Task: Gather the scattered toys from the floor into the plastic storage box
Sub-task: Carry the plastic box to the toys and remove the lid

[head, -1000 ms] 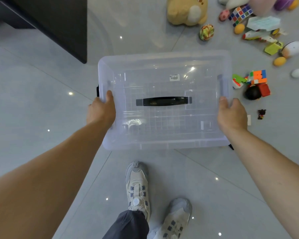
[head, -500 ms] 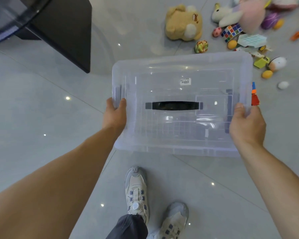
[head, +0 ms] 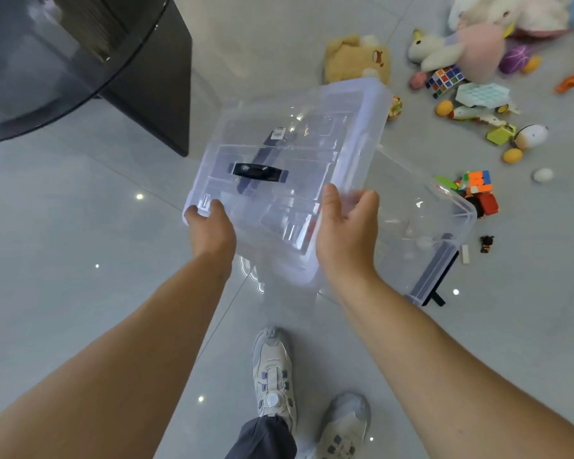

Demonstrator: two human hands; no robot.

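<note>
I hold the clear lid [head: 312,134] with its black handle [head: 259,172] tilted above the floor. My left hand [head: 209,230] grips its near left corner. My right hand [head: 345,233] grips its near right edge. The clear plastic storage box [head: 458,207] stands open on the floor just right of the lid, partly hidden behind it. Toys lie scattered beyond and to the right: a tan plush bear [head: 352,58], a white plush [head: 434,51], a pink plush [head: 481,48], a Rubik's cube [head: 444,79], an orange puzzle cube [head: 476,182], and several small eggs.
A dark round glass table [head: 47,61] on a black base [head: 153,87] stands at the upper left. My two shoes [head: 272,369] are on the grey tiled floor below the lid. A tiny dark figure [head: 486,244] lies right of the box.
The lid has come off the box and swung up and to the left, tilted. My right hand moved left with it. The box stays on the floor at the right.
</note>
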